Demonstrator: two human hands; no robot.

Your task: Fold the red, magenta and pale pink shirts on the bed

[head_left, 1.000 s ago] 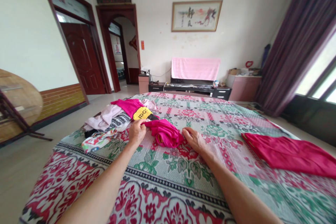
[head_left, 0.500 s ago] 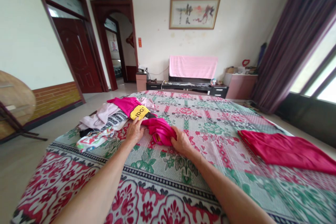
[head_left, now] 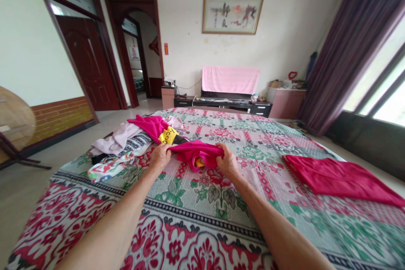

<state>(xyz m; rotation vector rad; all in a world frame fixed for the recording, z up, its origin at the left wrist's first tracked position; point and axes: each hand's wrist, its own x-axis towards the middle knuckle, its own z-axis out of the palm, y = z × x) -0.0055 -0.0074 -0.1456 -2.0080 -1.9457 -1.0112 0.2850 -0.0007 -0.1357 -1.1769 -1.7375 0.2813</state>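
A bright pink garment (head_left: 193, 152) lies bunched on the patterned bedspread (head_left: 253, 135), stretched between my two hands. My left hand (head_left: 160, 156) pinches its left part, just below a yellow lettered panel (head_left: 168, 135) bordered by black. My right hand (head_left: 227, 162) grips its right end, thumb and fingers closed on the cloth. A small yellow patch shows in the fold between my hands. Whether it is a shirt or another garment I cannot tell. Left of my left hand lies a pile of clothes (head_left: 118, 141), pale pink, black-and-white and multicoloured, partly under the pink garment.
A folded red cloth (head_left: 335, 179) lies on the right side of the bedspread. Beyond the far edge stand a low black cabinet (head_left: 263, 109) and a screen draped with a pink towel (head_left: 230, 78). A round wooden tabletop (head_left: 14, 122) leans at the left.
My right hand has moved slightly right and up, drawing the pink garment wider between my hands. Its yellow inner patch now shows more. The view has shifted a little.
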